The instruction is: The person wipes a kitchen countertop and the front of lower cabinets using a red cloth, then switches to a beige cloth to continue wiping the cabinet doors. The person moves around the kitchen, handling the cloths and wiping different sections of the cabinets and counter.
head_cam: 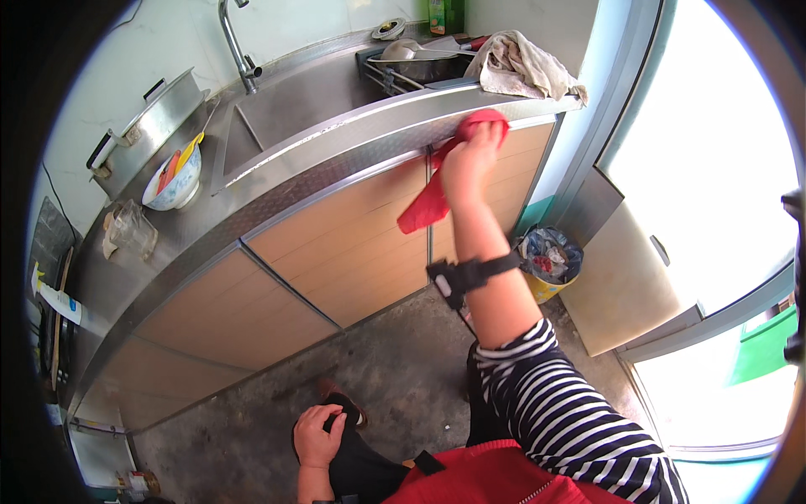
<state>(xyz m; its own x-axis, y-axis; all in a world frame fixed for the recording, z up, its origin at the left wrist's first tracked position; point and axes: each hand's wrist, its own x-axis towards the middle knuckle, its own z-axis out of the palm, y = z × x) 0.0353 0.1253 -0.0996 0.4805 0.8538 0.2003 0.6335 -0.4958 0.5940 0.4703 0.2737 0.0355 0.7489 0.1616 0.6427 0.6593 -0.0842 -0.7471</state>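
Note:
A red cloth point(423, 205) is bunched in my right hand point(469, 167), which presses it near the top of the cabinet doors, just under the steel counter's front edge point(352, 154). Part of the cloth hangs down to the left over the wood-patterned cabinet door point(352, 233). A dark strap with a small device point(469, 274) is around my right forearm. My left hand point(318, 435) lies on my bent left knee, holding nothing, its thumb apart from the loosely curled fingers.
Above are the sink point(302, 94), a faucet point(239, 50), a rack with a pan and ladle point(403, 50), and a crumpled rag point(522, 66). A patterned bowl point(176, 179) and glass jar point(133, 233) stand left. A lined trash bin point(549, 264) sits right, beside a leaning board point(630, 283).

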